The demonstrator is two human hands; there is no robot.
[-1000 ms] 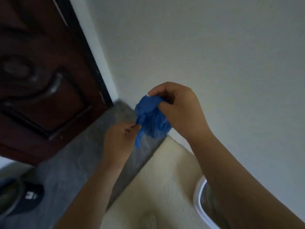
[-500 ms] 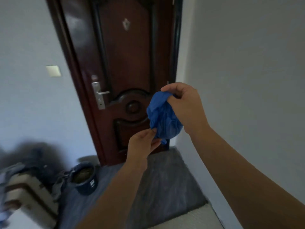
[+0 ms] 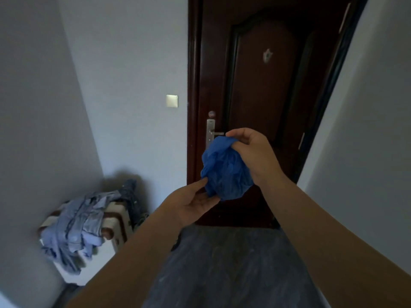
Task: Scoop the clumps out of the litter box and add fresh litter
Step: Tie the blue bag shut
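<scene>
Moved: your view has turned, so the dark brown door [image 3: 262, 85] now sits at the top right of the frame, and the pile of clothes at the lower left is sharp now, not a blur. Your hands and the bag sit a bit lower in the frame than before.
Blue bag [image 3: 225, 172]: it is a crumpled, round bundle of thin blue plastic. You hold it up in the air in the middle of the frame, in front of the lower part of the door.
Right hand [image 3: 253, 152]: your fingers are curled round the bunched top of the bag and grip it from above.
Left hand [image 3: 191, 201]: it is under the bag on the left, palm up. Your thumb and fingers are nearly straight and touch the bag's lower edge.
Door handle [image 3: 212, 133]: it is silver, just to the upper left of the bag.
Wall switch [image 3: 172, 101]: a small pale square on the wall, left of the door.
Clothes [image 3: 82, 221]: a heap of light blue cloth lies on a white case [image 3: 115, 227] with brown corners.
Floor mat [image 3: 233, 263]: it is dark grey and lies in front of the door, between your arms.
</scene>
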